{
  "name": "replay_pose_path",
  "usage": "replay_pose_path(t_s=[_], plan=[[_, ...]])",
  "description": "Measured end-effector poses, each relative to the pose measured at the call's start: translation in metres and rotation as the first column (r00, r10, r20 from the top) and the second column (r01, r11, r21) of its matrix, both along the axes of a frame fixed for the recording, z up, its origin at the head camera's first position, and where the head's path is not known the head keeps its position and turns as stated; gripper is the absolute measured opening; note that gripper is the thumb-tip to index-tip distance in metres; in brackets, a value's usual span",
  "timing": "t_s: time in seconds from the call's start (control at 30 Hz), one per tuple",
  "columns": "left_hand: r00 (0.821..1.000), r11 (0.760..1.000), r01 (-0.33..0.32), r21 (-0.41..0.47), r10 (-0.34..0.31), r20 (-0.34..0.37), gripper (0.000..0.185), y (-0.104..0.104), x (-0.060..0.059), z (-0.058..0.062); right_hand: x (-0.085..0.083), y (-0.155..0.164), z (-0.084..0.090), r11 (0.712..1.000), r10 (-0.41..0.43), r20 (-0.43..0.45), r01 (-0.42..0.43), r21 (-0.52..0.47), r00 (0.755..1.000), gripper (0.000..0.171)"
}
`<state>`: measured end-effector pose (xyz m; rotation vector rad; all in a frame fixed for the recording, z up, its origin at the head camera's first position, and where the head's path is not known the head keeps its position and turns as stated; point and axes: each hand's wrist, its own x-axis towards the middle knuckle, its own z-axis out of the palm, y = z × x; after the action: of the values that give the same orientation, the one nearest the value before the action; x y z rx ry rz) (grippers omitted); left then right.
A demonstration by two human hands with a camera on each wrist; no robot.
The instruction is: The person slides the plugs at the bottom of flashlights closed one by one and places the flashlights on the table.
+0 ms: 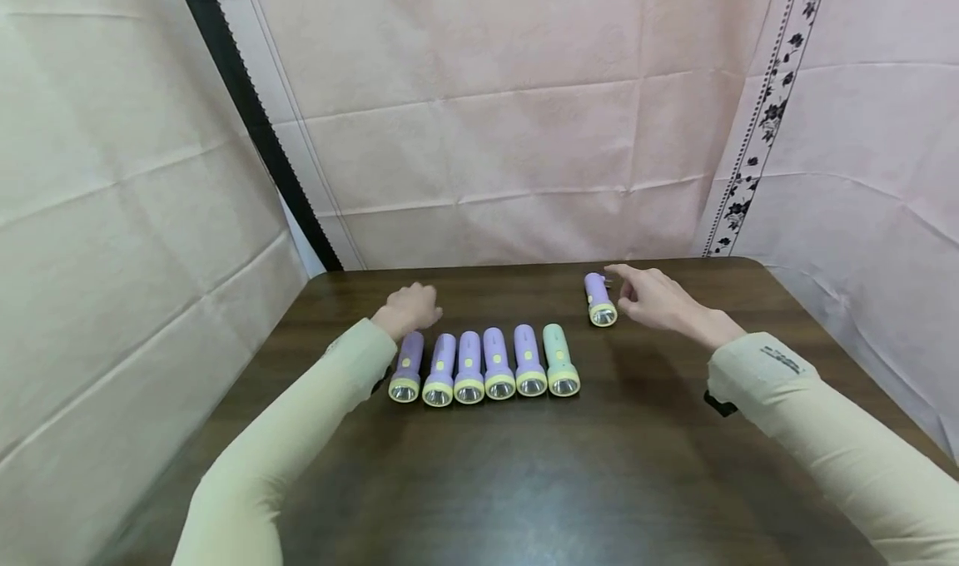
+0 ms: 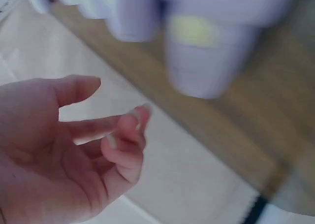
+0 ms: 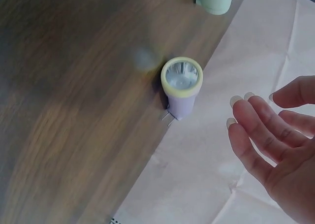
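Head view shows the lone purple flashlight [image 1: 599, 299] lying on the worktop [image 1: 524, 483], lens toward the person, just left of the open, empty right hand [image 1: 659, 300].

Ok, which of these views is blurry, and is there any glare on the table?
Left wrist view: the purple flashlights are heavily blurred, while the left hand is fairly sharp. Right wrist view: the lone purple flashlight is crisp, with soft pale glare on the table. Head view: sharp, edges bowed by the wide lens.
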<state>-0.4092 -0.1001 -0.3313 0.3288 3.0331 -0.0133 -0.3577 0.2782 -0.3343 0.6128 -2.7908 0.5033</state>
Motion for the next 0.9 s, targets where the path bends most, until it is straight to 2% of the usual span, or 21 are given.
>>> replay_pose_path(t_s=[0.1,0.17,0.33,0.47,0.57,0.67,0.8,0.9], plan=[[0.995,0.998,0.06,0.018,-0.059,-0.076,0.032,0.043,-0.009,0.011,0.001,0.009,0.0,1.0,-0.012,-0.004,0.012,-0.004,1.0,0.055],[0.993,0.995,0.092,0.032,-0.089,-0.079,0.033,0.076,-0.012,0.014,0.002,0.013,-0.001,1.0,-0.018,-0.003,0.018,-0.01,1.0,0.054],[0.988,0.978,0.152,0.14,-0.153,-0.003,0.042,0.15,-0.018,0.01,0.004,0.023,-0.003,0.999,-0.037,-0.007,0.037,-0.011,0.999,0.051],[0.983,0.949,0.159,0.273,-0.178,0.044,0.045,0.196,-0.029,0.002,0.005,0.027,-0.007,0.999,-0.04,-0.01,0.04,-0.002,0.999,0.05],[0.981,0.923,0.151,0.355,-0.185,0.064,0.046,0.222,-0.039,-0.005,0.006,0.03,-0.008,0.999,-0.045,-0.008,0.045,-0.002,0.999,0.05],[0.984,0.902,0.108,0.419,-0.157,0.085,0.046,0.242,-0.047,-0.011,0.008,0.034,-0.008,0.998,-0.058,-0.005,0.058,-0.008,0.998,0.049],[0.992,0.904,0.033,0.426,-0.081,0.094,0.046,0.26,-0.055,-0.018,0.01,0.041,-0.008,0.998,-0.061,-0.002,0.061,-0.011,0.998,0.047],[0.995,0.922,0.003,0.388,-0.043,0.094,0.04,0.271,-0.062,-0.029,0.012,0.045,-0.009,0.998,-0.068,-0.005,0.068,-0.004,0.998,0.045]])
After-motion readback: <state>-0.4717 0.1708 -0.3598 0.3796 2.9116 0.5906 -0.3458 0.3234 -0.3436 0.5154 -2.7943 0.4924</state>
